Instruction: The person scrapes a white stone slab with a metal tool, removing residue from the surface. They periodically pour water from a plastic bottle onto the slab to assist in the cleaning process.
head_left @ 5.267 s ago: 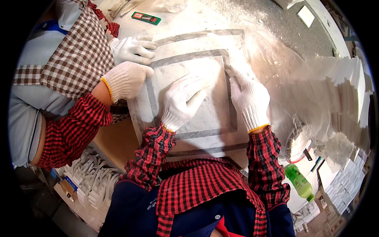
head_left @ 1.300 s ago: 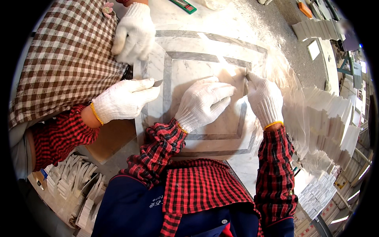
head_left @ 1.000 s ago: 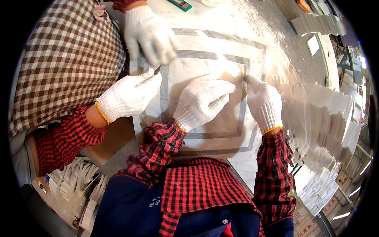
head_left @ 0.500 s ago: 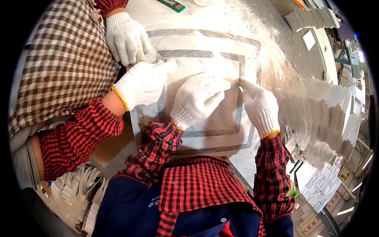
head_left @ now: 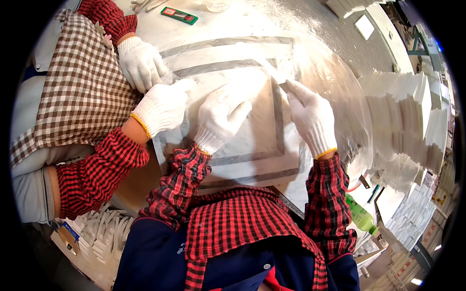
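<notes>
A white marble panel [head_left: 247, 140] with nested grey border strips [head_left: 279, 119] lies before me, partly washed out by bright glare. My left hand [head_left: 218, 116], in a white knit glove, is over the panel's middle. Its thumb stands apart from the stretched fingers, whose tips fade into the glare. My right hand [head_left: 313, 114], gloved alike, is at the inner border's right side near its far corner. Its thumb and forefinger come together there; a tiny dark bit shows at the tips. A co-worker's gloved hands [head_left: 141, 63] are at the panel's left edge.
A green-cased flat tool [head_left: 179, 15] lies beyond the panel. Clear plastic sheeting [head_left: 344, 97] and stacked white slabs [head_left: 403, 111] stand to the right. A green bottle [head_left: 360, 213] is near my right forearm. Stone strips [head_left: 102, 233] fill the lower left.
The view has shifted, so the panel appears farther left. My left hand has drawn away from my right, its thumb more parted. My right hand stays by the inner border.
</notes>
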The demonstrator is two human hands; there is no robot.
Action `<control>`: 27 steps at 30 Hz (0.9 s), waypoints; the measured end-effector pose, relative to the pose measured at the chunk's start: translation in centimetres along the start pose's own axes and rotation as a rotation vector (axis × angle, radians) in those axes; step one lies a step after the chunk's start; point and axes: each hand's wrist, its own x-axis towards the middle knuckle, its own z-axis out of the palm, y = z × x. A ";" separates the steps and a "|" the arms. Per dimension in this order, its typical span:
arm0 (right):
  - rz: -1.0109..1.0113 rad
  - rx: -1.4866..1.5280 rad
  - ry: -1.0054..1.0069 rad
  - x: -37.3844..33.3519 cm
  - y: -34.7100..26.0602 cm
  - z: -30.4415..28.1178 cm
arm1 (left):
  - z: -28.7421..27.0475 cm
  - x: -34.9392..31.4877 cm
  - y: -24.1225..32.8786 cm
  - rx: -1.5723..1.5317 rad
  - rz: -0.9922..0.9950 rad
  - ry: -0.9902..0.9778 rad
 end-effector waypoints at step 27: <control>0.251 1.044 0.376 -2.5 4.1 5.8 | 2.4 4.9 0.4 -0.083 -0.077 -0.475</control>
